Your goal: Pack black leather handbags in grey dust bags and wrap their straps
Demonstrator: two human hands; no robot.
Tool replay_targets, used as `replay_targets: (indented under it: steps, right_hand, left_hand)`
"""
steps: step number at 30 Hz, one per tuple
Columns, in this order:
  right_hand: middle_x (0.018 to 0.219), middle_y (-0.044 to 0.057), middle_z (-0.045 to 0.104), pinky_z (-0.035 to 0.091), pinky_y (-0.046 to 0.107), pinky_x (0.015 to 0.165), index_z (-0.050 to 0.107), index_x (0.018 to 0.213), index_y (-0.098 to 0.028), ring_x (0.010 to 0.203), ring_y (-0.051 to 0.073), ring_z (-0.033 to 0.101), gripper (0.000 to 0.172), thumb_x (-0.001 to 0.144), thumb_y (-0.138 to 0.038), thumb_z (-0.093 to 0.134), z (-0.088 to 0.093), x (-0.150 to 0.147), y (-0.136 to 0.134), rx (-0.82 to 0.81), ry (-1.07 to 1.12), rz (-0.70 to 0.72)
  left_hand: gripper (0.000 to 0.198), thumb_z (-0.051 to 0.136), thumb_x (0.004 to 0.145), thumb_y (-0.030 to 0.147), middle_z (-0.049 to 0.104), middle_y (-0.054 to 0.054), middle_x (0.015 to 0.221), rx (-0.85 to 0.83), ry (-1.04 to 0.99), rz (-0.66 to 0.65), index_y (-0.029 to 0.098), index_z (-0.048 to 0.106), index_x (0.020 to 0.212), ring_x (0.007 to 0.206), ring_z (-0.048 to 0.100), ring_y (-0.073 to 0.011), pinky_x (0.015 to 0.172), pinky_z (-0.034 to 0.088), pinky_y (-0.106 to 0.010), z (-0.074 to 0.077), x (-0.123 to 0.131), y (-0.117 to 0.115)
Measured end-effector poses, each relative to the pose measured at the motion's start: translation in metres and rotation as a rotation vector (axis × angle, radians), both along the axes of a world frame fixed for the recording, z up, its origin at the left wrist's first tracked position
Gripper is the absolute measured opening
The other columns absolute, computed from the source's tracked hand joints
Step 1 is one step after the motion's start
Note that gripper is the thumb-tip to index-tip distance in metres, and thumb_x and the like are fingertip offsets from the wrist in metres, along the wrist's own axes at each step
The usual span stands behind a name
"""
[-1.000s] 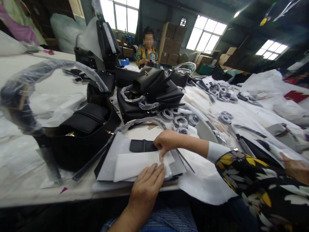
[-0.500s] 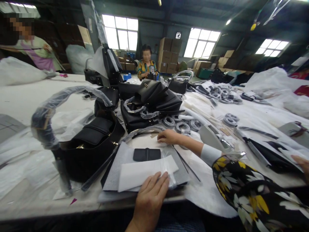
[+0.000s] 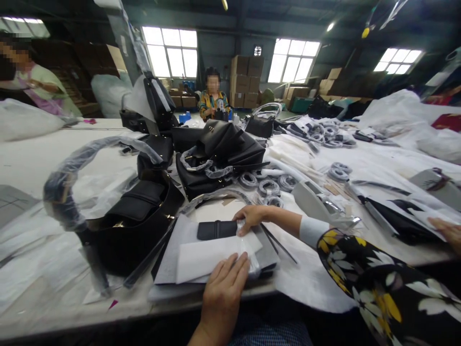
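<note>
My left hand [image 3: 223, 288] lies flat, fingers stretched, on the near end of a white foam sheet [image 3: 209, 254] in clear plastic. The sheet rests on a grey pad [image 3: 180, 230] at the table's front edge. A small black wallet piece [image 3: 216, 229] lies just behind the sheet. A co-worker's hand [image 3: 250, 216], in a flowered sleeve with a white cuff, touches the wallet's right end and the plastic. My right hand is out of sight.
A black handbag [image 3: 133, 226] with a plastic-wrapped handle stands to the left. More black bags [image 3: 219, 154] and wrapped strap coils [image 3: 268, 185] lie behind. White sheets cover the table to the right [image 3: 378, 168]. The co-worker's other hand [image 3: 446, 230] shows at the far right. Two people are further off.
The co-worker's hand left the white sheet, drew back toward the coils, then came forward onto the wallet's right end. My left hand stayed on the sheet.
</note>
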State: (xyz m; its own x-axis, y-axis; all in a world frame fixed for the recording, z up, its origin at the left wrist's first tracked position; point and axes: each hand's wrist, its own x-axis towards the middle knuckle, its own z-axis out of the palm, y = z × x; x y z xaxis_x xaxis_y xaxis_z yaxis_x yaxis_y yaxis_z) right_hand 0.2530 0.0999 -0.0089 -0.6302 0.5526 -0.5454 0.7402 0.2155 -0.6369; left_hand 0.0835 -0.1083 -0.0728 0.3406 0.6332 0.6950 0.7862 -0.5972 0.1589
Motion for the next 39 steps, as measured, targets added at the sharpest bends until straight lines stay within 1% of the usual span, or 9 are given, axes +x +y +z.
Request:
replay_targets:
  steps: [7, 12, 18, 21, 24, 28, 32, 36, 39]
  right_hand:
    - [0.1, 0.001, 0.077, 0.052, 0.022, 0.077, 0.076, 0.111, -0.02, 0.088, 0.018, 0.069, 0.046, 0.067, -0.034, 0.08, -0.009, 0.005, 0.001, 0.028, 0.066, -0.077]
    - [0.099, 0.006, 0.078, 0.051, 0.028, 0.088, 0.079, 0.102, -0.016, 0.097, 0.022, 0.069, 0.025, 0.088, -0.03, 0.063, 0.006, -0.001, -0.016, 0.344, 0.123, -0.198]
    - [0.129, 0.009, 0.068, 0.042, 0.038, 0.106, 0.068, 0.124, -0.021, 0.122, 0.025, 0.06, 0.035, 0.099, -0.035, 0.049, 0.023, 0.004, -0.105, 0.703, 0.28, -0.228]
    - [0.13, 0.01, 0.066, 0.043, 0.041, 0.108, 0.06, 0.134, -0.019, 0.12, 0.025, 0.061, 0.042, 0.095, -0.035, 0.056, 0.009, 0.018, -0.158, 0.915, 0.282, -0.055]
    - [0.142, 0.012, 0.057, 0.039, 0.051, 0.112, 0.05, 0.143, -0.017, 0.13, 0.029, 0.053, 0.054, 0.09, -0.025, 0.062, -0.014, 0.026, -0.186, 1.142, 0.214, 0.059]
    - [0.144, 0.009, 0.055, 0.041, 0.054, 0.111, 0.048, 0.145, -0.019, 0.131, 0.028, 0.054, 0.057, 0.089, -0.007, 0.052, -0.033, 0.028, -0.188, 1.329, 0.14, 0.113]
    - [0.14, 0.008, 0.059, 0.036, 0.057, 0.114, 0.05, 0.143, -0.022, 0.129, 0.027, 0.056, 0.058, 0.088, -0.005, 0.051, -0.03, 0.034, -0.173, 1.363, 0.142, 0.124]
    - [0.136, 0.006, 0.063, 0.032, 0.055, 0.116, 0.054, 0.139, -0.022, 0.127, 0.025, 0.057, 0.058, 0.086, 0.001, 0.049, -0.027, 0.048, -0.158, 1.39, 0.161, 0.129]
    - [0.138, 0.006, 0.061, 0.033, 0.053, 0.116, 0.054, 0.139, -0.021, 0.129, 0.024, 0.055, 0.06, 0.085, 0.004, 0.046, -0.033, 0.055, -0.153, 1.388, 0.142, 0.128]
  left_hand:
    - [0.035, 0.042, 0.099, 0.011, 0.069, -0.004, 0.126, -0.014, 0.012, -0.021, 0.021, 0.065, 0.124, 0.114, 0.066, -0.0231, 0.096, 0.055, -0.038, 0.0, -0.001, 0.001]
    - [0.035, 0.048, 0.095, 0.008, 0.07, -0.005, 0.125, -0.007, 0.057, -0.036, 0.02, 0.065, 0.123, 0.114, 0.067, -0.0238, 0.095, 0.056, -0.039, 0.007, -0.004, 0.001]
    - [0.035, 0.054, 0.092, 0.009, 0.068, -0.006, 0.128, -0.121, 0.05, -0.084, 0.02, 0.062, 0.124, 0.118, 0.064, -0.0233, 0.099, 0.055, -0.042, 0.024, -0.007, 0.0]
    - [0.035, 0.055, 0.093, 0.013, 0.067, -0.009, 0.129, -0.186, 0.012, -0.143, 0.019, 0.059, 0.128, 0.117, 0.064, -0.0204, 0.103, 0.053, -0.039, 0.036, -0.016, -0.002]
    - [0.034, 0.054, 0.095, 0.014, 0.067, -0.01, 0.128, -0.109, 0.119, -0.229, 0.017, 0.057, 0.129, 0.12, 0.062, -0.0192, 0.105, 0.052, -0.038, 0.047, -0.036, -0.005]
    - [0.035, 0.053, 0.096, 0.012, 0.066, -0.011, 0.131, -0.003, 0.361, -0.188, 0.014, 0.056, 0.131, 0.128, 0.057, -0.0238, 0.107, 0.049, -0.046, 0.063, -0.076, -0.004]
    - [0.037, 0.05, 0.096, 0.009, 0.063, -0.01, 0.135, -0.135, 0.522, -0.163, 0.018, 0.057, 0.131, 0.128, 0.057, -0.0214, 0.107, 0.049, -0.044, 0.09, -0.103, 0.007]
    - [0.038, 0.049, 0.094, 0.004, 0.065, -0.008, 0.133, -0.174, 0.603, -0.223, 0.019, 0.061, 0.127, 0.123, 0.061, -0.0206, 0.104, 0.051, -0.04, 0.113, -0.102, 0.021]
    - [0.033, 0.054, 0.094, 0.009, 0.069, -0.006, 0.127, -0.205, 0.587, -0.239, 0.021, 0.065, 0.122, 0.116, 0.066, -0.0212, 0.099, 0.054, -0.038, 0.119, -0.097, 0.026]
